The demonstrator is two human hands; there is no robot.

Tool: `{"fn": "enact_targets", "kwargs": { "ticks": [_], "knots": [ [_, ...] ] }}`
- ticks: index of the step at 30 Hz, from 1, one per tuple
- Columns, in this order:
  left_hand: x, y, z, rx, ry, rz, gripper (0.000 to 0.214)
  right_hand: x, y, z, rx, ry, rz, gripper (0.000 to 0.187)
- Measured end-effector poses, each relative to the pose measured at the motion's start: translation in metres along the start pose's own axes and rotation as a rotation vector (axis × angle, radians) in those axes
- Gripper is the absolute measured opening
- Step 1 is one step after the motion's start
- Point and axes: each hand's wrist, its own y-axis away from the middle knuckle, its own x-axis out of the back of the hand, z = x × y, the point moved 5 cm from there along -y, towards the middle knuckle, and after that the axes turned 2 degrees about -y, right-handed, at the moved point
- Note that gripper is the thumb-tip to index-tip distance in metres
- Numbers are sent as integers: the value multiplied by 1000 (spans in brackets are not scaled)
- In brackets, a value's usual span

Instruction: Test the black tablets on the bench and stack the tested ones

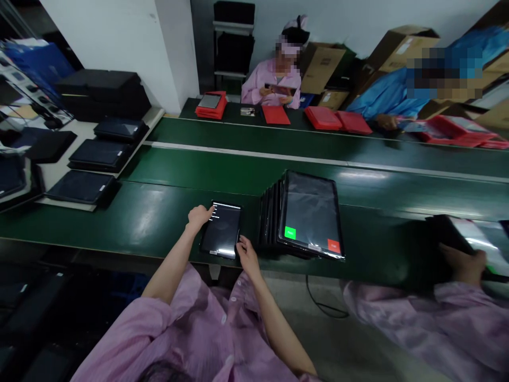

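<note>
A black tablet lies screen up on the green work surface before me. Lines of white text show at its upper left. My left hand is at the tablet's upper left edge, one digit touching the screen beside the text and the other fingers curled. On the lower right edge is my right hand, its fingers closed about the rim. Just right of it leans a row of tablets packed face to back; the front one shows a green and a red square and looks covered in clear film.
Black trays holding tablets stand at the left. A co-worker's hand grips a dark stack at the right. Across the line, two people handle flat items beside red sleeves. Cardboard boxes stand behind them.
</note>
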Motion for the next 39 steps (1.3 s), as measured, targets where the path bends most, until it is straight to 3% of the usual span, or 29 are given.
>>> {"fn": "enact_targets", "kwargs": {
  "ticks": [5, 13, 24, 39],
  "knots": [
    [-1, 3, -9, -49, 108, -68, 82, -1, -7, 12, -59, -102, 25, 65],
    [-5, 7, -23, -90, 154, -60, 65, -4, -26, 15, -158, -199, 69, 61],
    [-4, 4, -29, -155, 187, -93, 57, -19, -51, 14, -83, -125, 146, 59],
    [-8, 5, -28, -192, 158, -51, 55, -19, -53, 15, -95, -39, 221, 54]
  ]
}}
